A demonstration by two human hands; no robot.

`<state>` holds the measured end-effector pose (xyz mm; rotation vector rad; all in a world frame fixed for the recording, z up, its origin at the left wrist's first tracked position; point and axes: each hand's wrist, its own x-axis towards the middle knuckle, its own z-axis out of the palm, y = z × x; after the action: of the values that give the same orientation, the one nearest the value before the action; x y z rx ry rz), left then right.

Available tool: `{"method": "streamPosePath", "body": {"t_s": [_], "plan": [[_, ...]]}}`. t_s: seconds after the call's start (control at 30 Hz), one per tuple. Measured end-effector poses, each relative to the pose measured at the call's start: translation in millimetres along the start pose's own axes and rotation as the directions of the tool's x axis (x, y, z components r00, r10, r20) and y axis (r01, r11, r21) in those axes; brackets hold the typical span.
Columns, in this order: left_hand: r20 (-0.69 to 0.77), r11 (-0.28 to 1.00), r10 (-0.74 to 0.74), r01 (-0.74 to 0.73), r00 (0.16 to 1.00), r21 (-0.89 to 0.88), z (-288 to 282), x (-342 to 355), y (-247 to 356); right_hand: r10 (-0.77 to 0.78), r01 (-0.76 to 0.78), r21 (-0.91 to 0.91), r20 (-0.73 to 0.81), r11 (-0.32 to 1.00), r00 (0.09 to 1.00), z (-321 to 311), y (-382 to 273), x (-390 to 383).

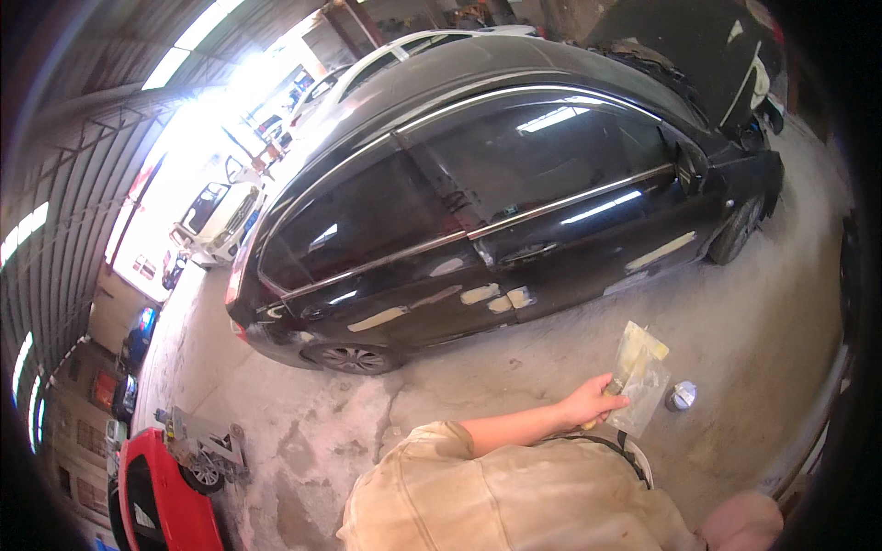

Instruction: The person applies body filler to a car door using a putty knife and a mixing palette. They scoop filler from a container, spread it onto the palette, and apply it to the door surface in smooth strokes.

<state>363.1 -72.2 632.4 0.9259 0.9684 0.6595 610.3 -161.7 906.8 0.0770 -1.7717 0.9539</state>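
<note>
**Filler spreaders held out toward a patched black car**

A pair of thin, yellowish, translucent spreaders (640, 376) was held in the left hand (593, 402), whose grip was closed around their lower edge, the fingers wrapped over it and the blades fanned up and away from the palm. The forearm was stretched out from a beige sleeve (478, 496) that filled the lower middle of the view. Just beyond the grip, to its right, a small round grey can (681, 396) was seen standing on the concrete floor (753, 321). Directly below the hand, the curved dark rim of a white container (634, 455) was partly covered by the sleeve. Well ahead of the grip, a black car (496, 202) was parked side-on, and pale patches of filler (501, 297) were spread along its doors. Far to the left of the grip, a red object (165, 496) was seen at the picture's edge. The right hand was not seen.
</note>
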Motion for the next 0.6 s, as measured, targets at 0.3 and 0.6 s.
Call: {"method": "streamPosePath", "body": {"t_s": [0.3, 0.6], "plan": [[-0.007, 0.997, 0.037, -0.037, 0.999, -0.062, -9, 3, -5, -0.006, 0.002, -0.082, -0.04, 0.997, 0.999, 3, 4, 5], [-0.023, 0.996, -0.01, 0.008, 1.0, -0.084, -3, 3, 1, 0.014, -0.014, -0.009, -0.022, 1.0, 1.0, -12, 9, 6]]}}
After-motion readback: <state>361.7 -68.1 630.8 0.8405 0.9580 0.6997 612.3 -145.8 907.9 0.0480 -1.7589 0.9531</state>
